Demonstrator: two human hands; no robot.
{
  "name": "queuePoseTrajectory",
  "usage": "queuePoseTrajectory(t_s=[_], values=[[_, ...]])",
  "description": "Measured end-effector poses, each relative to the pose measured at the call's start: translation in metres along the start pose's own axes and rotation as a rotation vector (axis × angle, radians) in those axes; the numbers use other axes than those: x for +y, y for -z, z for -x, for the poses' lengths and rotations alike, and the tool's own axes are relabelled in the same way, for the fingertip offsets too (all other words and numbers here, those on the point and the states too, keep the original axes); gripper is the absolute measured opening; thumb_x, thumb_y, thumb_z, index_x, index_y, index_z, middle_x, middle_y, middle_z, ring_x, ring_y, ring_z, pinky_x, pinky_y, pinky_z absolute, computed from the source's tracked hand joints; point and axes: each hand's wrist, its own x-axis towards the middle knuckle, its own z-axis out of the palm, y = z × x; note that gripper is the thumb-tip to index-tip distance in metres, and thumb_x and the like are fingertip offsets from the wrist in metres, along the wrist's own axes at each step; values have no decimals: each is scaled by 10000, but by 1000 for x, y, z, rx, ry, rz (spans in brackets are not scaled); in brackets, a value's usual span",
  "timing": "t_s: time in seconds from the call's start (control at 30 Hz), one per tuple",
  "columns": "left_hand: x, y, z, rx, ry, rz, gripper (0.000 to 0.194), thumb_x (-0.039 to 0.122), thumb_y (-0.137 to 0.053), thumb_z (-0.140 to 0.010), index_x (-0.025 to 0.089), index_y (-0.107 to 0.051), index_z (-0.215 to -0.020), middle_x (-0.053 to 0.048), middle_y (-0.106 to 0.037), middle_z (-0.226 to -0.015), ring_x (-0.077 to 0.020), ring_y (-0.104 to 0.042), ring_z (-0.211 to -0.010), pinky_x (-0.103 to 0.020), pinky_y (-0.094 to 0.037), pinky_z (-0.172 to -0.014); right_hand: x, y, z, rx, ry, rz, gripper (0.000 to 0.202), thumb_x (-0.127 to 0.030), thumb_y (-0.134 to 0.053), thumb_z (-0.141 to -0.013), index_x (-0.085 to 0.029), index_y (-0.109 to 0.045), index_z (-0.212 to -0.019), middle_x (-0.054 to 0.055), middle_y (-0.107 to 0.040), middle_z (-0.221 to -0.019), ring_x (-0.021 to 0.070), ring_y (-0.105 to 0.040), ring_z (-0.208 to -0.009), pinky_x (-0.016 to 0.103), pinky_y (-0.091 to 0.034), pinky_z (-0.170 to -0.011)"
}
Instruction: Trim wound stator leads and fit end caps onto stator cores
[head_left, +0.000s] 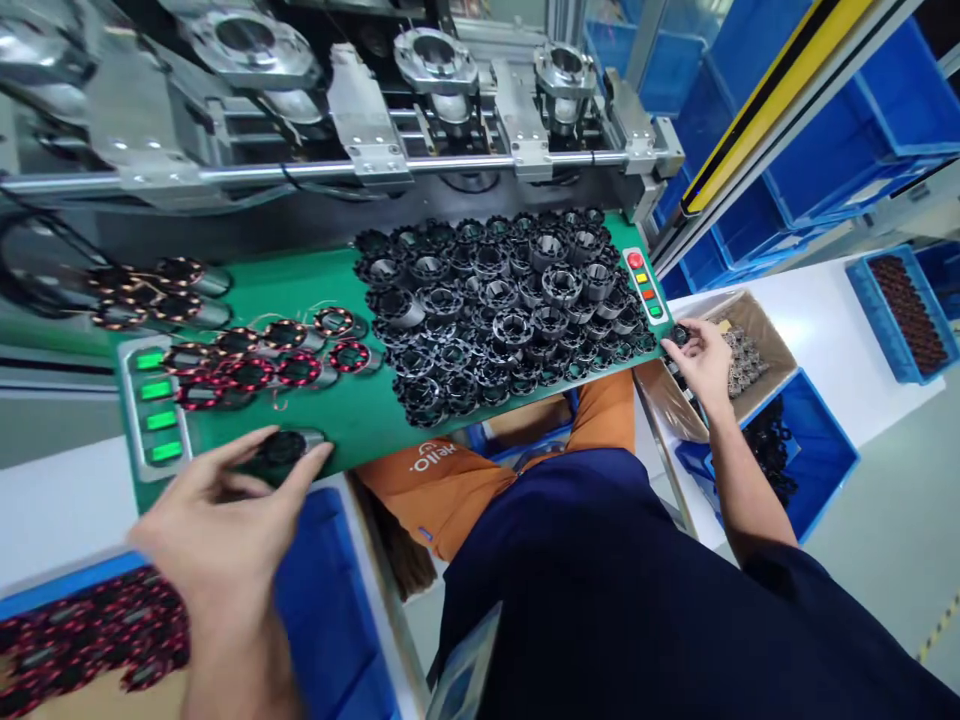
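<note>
On the front left of the green worktop [345, 440], my left hand [225, 520] has its thumb and fingers closed round a motor stator core [283, 448] with a black end face and a silvery side. Off the worktop's right end, my right hand [703, 362] pinches a small black round part [681, 335] above a cardboard box [776, 365]. Between the hands stands a dense block of bare stator cores [495, 300] with black toothed ends, stacked in layers. Stators wound with copper and red wire [251, 372] lie behind my left hand.
A winding machine [442, 80] with metal fixtures runs along the back. Button panels sit at the left [157, 410] and right [646, 285] of the worktop. Blue bins hold red-wound stators [90, 630] and black parts [772, 450]. A yellow-striped post [780, 100] rises at the right.
</note>
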Motion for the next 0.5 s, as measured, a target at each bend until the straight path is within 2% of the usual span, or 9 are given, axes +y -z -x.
queuePoseTrajectory(t_s=[0.03,0.1,0.2,0.3,0.37,0.4,0.47,0.5], values=[[-2,-3,-1,-2,12,-20,462,720,-861,-778,387,-862,-1098,42,-553,-674,-239,-492,-572,-404,-412,-631,6,-5,1,-14,-6,9,679,-832,-852,-926,-236,-818,-1249,106,-811,-1068,230,-704,-697,449,-695,-688],[-4,-6,0,34,41,-37,469,723,-895,-773,384,-873,-1095,46,-550,-678,-233,-501,-593,-404,-419,-653,12,-11,3,-24,-10,19,691,-830,-844,-938,-244,-816,-1303,119,-818,-1144,240,-731,-730,460,-707,-719],[0,-11,3,47,45,-17,466,686,-903,-728,355,-865,-1055,35,-638,-738,-248,-579,-645,-436,-490,-687,15,-13,5,-30,-3,20,673,-812,-842,-947,-249,-817,-1314,112,-828,-1163,246,-745,-757,476,-716,-778],[1,-16,4,17,67,48,431,597,-898,-639,344,-823,-979,21,-772,-822,-309,-721,-744,-553,-651,-788,13,-12,4,-34,11,10,629,-789,-862,-928,-246,-813,-1240,86,-843,-1081,255,-748,-802,501,-722,-874],[3,-14,3,11,83,133,451,488,-958,-633,434,-825,-1060,63,-854,-965,-360,-827,-924,-660,-708,-967,11,-9,3,-12,12,-6,597,-747,-882,-921,-247,-783,-1233,74,-842,-1057,260,-759,-853,487,-721,-900],[5,-11,3,1,84,188,538,421,-988,-632,520,-824,-1135,105,-875,-1067,-376,-856,-1035,-698,-703,-1047,9,-7,2,3,13,-18,587,-723,-883,-924,-248,-763,-1246,72,-841,-1062,261,-768,-874,474,-722,-894],[12,-3,3,-4,54,265,757,351,-995,-652,728,-774,-1270,198,-861,-1282,-404,-852,-1247,-749,-677,-1128,3,-1,2,23,24,-41,577,-671,-882,-931,-249,-742,-1298,77,-844,-1100,269,-792,-933,467,-725,-907],[17,2,3,-4,26,263,798,363,-976,-687,801,-744,-1312,229,-836,-1371,-421,-829,-1339,-769,-660,-1155,0,3,2,24,37,-47,569,-641,-883,-935,-251,-750,-1328,81,-848,-1133,276,-802,-974,478,-725,-942]])
